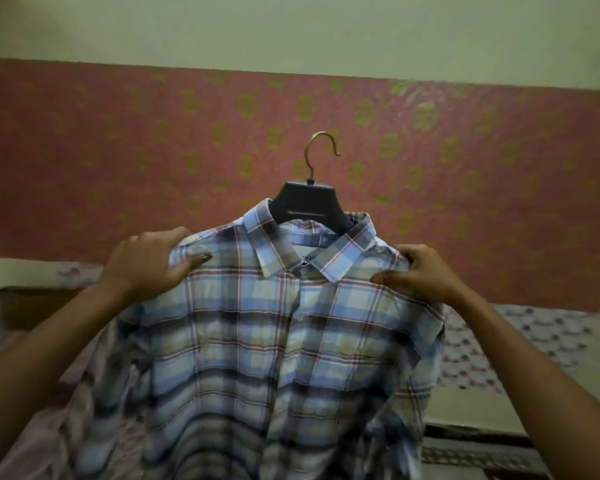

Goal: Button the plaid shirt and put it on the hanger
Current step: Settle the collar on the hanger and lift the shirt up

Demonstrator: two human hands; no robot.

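Observation:
The plaid shirt [274, 348], blue and beige with red lines, hangs in front of me on a dark hanger [309, 207] whose brass hook [317, 155] points up, free of any rail. Its front placket is closed below the collar. My left hand [149, 265] grips the shirt's left shoulder, thumb on the front. My right hand [420, 271] grips the right shoulder the same way. Both hands hold the shirt and hanger up in the air. The hanger's arms are hidden inside the shirt.
A pink cloth with yellow-green flower motifs [118, 150] covers the wall behind, under a pale wall [291, 29]. A bed with a patterned sheet [534, 337] lies below on the right, and a pillow [32, 273] on the left.

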